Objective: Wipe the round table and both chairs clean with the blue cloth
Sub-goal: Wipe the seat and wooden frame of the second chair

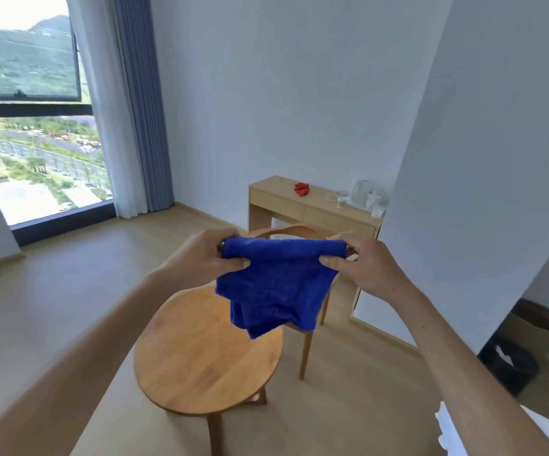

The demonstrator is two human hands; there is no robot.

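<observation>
Head view shows my left hand (207,255) and right hand (362,261) each pinching a top corner of the blue cloth (276,287), fingers (233,263) curled onto it, so it hangs in the air above the far edge of the round tabletop (200,357). Behind the tabletop I see 1 wooden chair (306,343), mostly hidden by the cloth. Beyond the tabletop, a desk (279,205) against the wall carries a white kettle (358,190) and something red (301,188).

Both hands hold the cloth (274,284) above the round bench (200,353), left hand (212,256) and right hand (362,261) at its top corners. Behind stands a chair (302,232), apparently before the desk (312,209).
</observation>
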